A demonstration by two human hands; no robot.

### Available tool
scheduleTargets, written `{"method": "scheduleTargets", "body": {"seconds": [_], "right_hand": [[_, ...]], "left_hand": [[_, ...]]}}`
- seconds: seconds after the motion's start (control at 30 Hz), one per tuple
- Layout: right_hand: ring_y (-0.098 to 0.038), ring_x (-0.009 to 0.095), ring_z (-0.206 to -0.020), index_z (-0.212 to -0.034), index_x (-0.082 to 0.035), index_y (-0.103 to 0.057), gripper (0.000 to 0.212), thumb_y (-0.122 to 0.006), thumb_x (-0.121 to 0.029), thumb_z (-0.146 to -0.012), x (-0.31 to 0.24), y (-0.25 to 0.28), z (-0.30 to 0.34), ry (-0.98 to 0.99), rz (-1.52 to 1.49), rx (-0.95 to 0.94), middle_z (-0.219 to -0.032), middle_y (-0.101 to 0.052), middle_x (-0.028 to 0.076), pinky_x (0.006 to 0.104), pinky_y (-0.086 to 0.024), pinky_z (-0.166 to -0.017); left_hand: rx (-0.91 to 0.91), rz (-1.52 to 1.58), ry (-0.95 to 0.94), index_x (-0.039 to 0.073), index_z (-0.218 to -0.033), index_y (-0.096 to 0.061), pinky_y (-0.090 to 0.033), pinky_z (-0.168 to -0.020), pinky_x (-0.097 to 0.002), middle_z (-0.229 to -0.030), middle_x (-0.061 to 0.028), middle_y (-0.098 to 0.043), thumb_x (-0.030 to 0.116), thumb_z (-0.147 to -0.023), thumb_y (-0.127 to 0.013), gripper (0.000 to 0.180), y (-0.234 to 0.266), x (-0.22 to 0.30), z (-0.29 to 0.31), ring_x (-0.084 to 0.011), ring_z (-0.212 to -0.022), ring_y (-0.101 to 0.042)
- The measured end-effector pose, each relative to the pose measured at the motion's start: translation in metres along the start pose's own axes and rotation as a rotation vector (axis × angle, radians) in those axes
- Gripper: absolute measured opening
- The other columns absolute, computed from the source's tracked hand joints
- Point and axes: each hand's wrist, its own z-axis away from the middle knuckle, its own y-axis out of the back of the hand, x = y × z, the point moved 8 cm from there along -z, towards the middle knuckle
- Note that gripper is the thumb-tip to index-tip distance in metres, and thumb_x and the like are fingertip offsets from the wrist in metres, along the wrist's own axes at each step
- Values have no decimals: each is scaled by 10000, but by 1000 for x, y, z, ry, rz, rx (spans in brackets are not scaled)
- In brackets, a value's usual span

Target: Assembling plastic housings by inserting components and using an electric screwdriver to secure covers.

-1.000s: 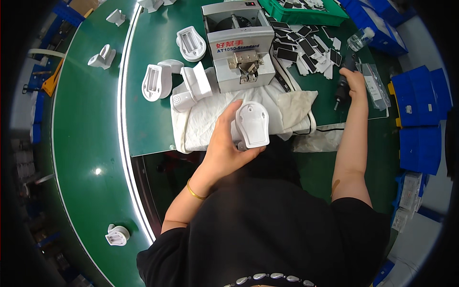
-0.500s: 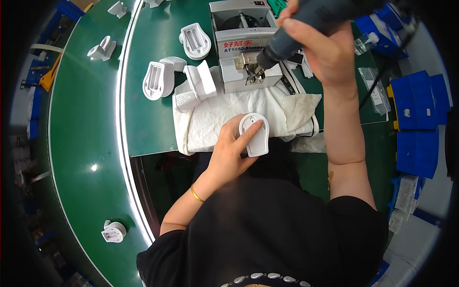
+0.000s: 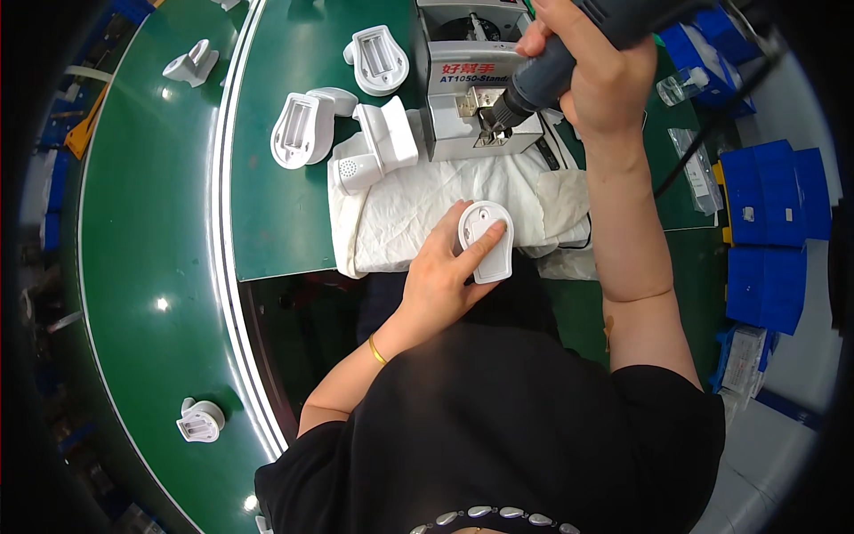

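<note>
My left hand (image 3: 440,271) is closed around a white plastic housing (image 3: 489,254) with one rounded end, the thumb lying on its flat face. Up at the right, my right hand (image 3: 614,80) grips a dark grey electric screwdriver (image 3: 538,76), which tilts down to the left. Its tip is at the front outlet of a grey screw feeder (image 3: 485,67); whether a screw is on the bit cannot be seen. Under the left hand's work area lies a folded white cloth (image 3: 427,209). Another white housing (image 3: 382,147) rests on the cloth's left corner.
Two more white housings (image 3: 302,129) (image 3: 380,60) lie left of the feeder. Across a white rail (image 3: 222,222), a green surface (image 3: 133,267) carries several similar parts (image 3: 200,421). Blue bins (image 3: 765,285) stand at the right, and a black cable (image 3: 712,133) hangs from the screwdriver.
The view has shifted slightly, so the bench and feeder appear higher and farther right. Both hands keep their holds, and the screwdriver tip stays at the feeder outlet.
</note>
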Motion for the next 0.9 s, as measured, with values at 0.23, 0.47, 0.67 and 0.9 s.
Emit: {"method": "scheduleTargets", "body": {"seconds": [0.23, 0.47, 0.67, 0.9], "right_hand": [[-568, 174, -640, -1297, 5, -400, 432, -564, -1, -897, -41, -5, 73, 56, -69, -224, -787, -568, 92, 400, -496, -663], [-580, 165, -668, -1259, -31, -406, 392, -567, -8, -903, -56, -15, 93, 164, 348, -402, -796, -574, 98, 397, -514, -698], [-584, 162, -672, -1250, -28, -408, 385, -556, 12, -897, -50, -16, 94, 201, 358, -425, -794, -577, 98, 397, -514, -705], [-584, 160, -675, -1230, -33, -405, 366, -547, 25, -897, -46, -22, 95, 155, 336, -440, -804, -577, 100, 395, -514, -713]], "left_hand": [[-1, 52, -21, 200, -1334, -610, -516, -940, -440, -1388, -266, -465, 41, -574, -857, 814, 0, -3, 2, -440, -1187, -552], [-2, 59, 21, 210, -1283, -655, -514, -955, -421, -1408, -255, -472, 58, -578, -870, 753, 1, -6, 3, -417, -1212, -553], [2, 55, -5, 188, -1311, -625, -519, -941, -427, -1400, -272, -454, 54, -565, -864, 794, 0, -4, 3, -431, -1206, -547], [-7, 59, 2, 180, -1314, -619, -514, -947, -430, -1393, -281, -455, 62, -570, -864, 792, 0, -6, 5, -433, -1202, -547]]}}
